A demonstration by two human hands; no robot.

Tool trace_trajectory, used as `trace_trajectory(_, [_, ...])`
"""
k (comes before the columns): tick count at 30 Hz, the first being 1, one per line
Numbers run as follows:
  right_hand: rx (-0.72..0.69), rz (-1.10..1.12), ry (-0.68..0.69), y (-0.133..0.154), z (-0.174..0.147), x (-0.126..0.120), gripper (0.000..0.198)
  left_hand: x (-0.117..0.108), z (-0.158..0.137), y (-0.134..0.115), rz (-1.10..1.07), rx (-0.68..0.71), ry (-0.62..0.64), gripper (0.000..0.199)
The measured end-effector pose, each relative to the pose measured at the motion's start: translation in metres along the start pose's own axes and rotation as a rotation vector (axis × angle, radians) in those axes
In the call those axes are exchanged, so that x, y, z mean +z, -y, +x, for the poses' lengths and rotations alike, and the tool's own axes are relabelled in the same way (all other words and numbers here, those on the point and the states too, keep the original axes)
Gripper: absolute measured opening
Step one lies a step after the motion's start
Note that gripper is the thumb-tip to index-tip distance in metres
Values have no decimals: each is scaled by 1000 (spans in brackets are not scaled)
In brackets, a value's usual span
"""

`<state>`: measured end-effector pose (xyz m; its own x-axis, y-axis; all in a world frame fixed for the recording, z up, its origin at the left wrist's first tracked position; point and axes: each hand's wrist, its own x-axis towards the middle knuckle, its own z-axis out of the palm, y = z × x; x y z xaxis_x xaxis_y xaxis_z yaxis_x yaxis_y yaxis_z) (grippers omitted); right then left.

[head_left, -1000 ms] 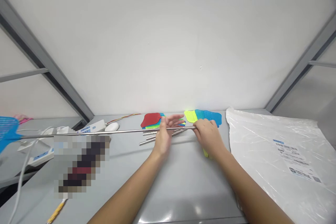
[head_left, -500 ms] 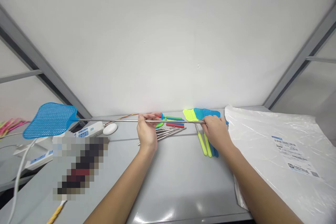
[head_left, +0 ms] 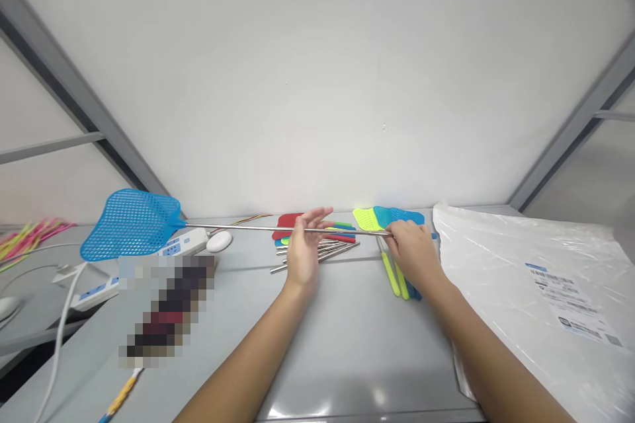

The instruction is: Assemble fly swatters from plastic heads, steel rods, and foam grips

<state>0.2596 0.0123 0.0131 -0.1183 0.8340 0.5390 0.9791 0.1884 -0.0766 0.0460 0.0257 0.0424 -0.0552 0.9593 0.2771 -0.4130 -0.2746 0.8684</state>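
Note:
A blue fly swatter (head_left: pixel 136 225) with a long, thin metal rod is held level across the view, its mesh head at the left. My right hand (head_left: pixel 414 248) is wrapped round its handle end, where a bit of blue pokes out beyond the fist. My left hand (head_left: pixel 305 251) is at the middle of the rod, palm up, fingers spread, with the rod lying across it. Behind that hand are a red swatter head (head_left: pixel 285 223), coloured handles and several metal rods (head_left: pixel 322 254). Under my right hand lie swatters with yellow-green handles (head_left: pixel 390 274) and yellow and blue mesh heads.
A white plastic package (head_left: pixel 516 277) with a label covers the right side of the grey table (head_left: pixel 347 344). To the left are power strips (head_left: pixel 186 242), a white oval object (head_left: pixel 219 242), cables and a pixelated item (head_left: pixel 169 307). A pale wall (head_left: pixel 347 79) stands behind.
My left hand has slid right along the rod, and its fingers have opened from a closer hold. The swatter appears shifted right as the camera view turned slightly left.

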Motion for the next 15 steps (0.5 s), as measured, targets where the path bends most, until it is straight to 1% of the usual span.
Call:
trace_trajectory(2, [3, -1, 2, -3, 1, 0, 20, -8, 8, -7, -95, 65, -157, 46])
trace_trajectory(5, [19, -13, 7, -8, 1, 2, 19, -28, 24, -17, -190, 159, -438, 45])
trace_trajectory(6, [22, -17, 10, -9, 1, 3, 18, -34, 29, -20, -202, 183, -516, 43])
trace_trajectory(7, [23, -20, 13, -11, 1, 3, 18, -40, 33, -21, -207, 192, -567, 41])
trace_trajectory(8, [24, -23, 17, -12, 1, 4, 19, -44, 36, -21, -202, 195, -586, 40])
trace_trajectory(10, [29, -32, 19, -13, 1, 5, 19, -46, 38, -18, -177, 199, -561, 40])
trace_trajectory(12, [38, -42, 16, -13, 1, 6, 20, -41, 34, -11, -142, 199, -493, 42])
trace_trajectory(15, [37, -49, 15, -10, 0, 6, 21, -26, 21, 2, -68, 169, -357, 44])
